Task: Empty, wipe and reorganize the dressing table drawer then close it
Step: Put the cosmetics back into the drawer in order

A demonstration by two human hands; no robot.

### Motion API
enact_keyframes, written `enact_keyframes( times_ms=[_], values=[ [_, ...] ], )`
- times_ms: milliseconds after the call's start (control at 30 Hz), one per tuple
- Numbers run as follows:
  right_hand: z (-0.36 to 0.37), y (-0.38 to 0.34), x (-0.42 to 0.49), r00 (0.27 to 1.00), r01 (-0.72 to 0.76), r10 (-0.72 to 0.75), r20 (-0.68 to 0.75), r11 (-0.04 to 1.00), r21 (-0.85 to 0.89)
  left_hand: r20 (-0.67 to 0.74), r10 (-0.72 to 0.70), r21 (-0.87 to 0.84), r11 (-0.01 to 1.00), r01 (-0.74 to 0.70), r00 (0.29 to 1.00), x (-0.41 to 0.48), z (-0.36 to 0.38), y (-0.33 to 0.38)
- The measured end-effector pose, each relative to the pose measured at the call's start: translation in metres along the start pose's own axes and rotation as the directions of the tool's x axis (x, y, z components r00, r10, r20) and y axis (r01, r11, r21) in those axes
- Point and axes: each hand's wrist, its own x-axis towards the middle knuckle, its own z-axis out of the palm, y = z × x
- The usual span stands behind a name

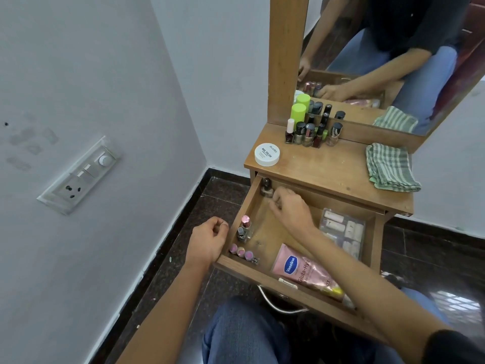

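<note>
Between nail-polish bottles (244,229) and plastic case (342,232), the drawer floor (266,233) lies bare.

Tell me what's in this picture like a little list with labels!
drawer: open
in drawer: nail polish bottles, Vaseline tube, clear packet
right hand: reaching for dark bottle at back left corner; grip unclear
left hand: curled, beside drawer, holding nothing visible
tabletop: more bottles, white jar, striped cloth

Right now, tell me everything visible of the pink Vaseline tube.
The Vaseline tube is pink and glossy, plastic by its look, with a blue oval logo and Gluta-Hya lettering. It lies flat and slanted on the floor of the open drawer, against the front wall. The right forearm passes over one edge.
</note>
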Motion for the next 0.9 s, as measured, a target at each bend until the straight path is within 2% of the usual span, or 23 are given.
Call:
enact_keyframes(
  times_ms=[67,133,300,367,633,900],
  values=[
    [-0.030,-0.001,0.001,0.982,0.170,-0.174,-0.080,0.984,-0.054,0.002,0.000,-0.002,1.000,0.000,1.000,0.000,0.000,0.000],
    [-0.063,0.000,0.016,0.942,0.221,-0.234,-0.240,0.972,-0.079,0.001,-0.004,-0.004,1.000,0.004,1.000,0.000,0.000,0.001],
    [-0.128,0.025,0.075,0.913,-0.005,0.003,-0.408,1.000,-0.003,0.010,-0.018,-0.002,1.000,0.018,1.000,0.000,0.000,0.001],
    [-0.136,0.036,0.095,0.891,-0.044,0.032,-0.452,0.999,-0.016,0.008,-0.017,-0.010,1.000,0.017,1.000,-0.001,0.000,0.000],
    [-0.141,0.043,0.137,0.978,-0.022,-0.028,-0.206,0.971,-0.239,-0.002,0.003,-0.012,1.000,-0.003,1.000,-0.002,-0.001,0.002],
    [-0.144,0.034,0.148,0.982,0.005,-0.082,-0.172,0.914,-0.406,-0.009,0.001,-0.023,1.000,-0.001,1.000,-0.002,0.000,0.002]
  ],
)
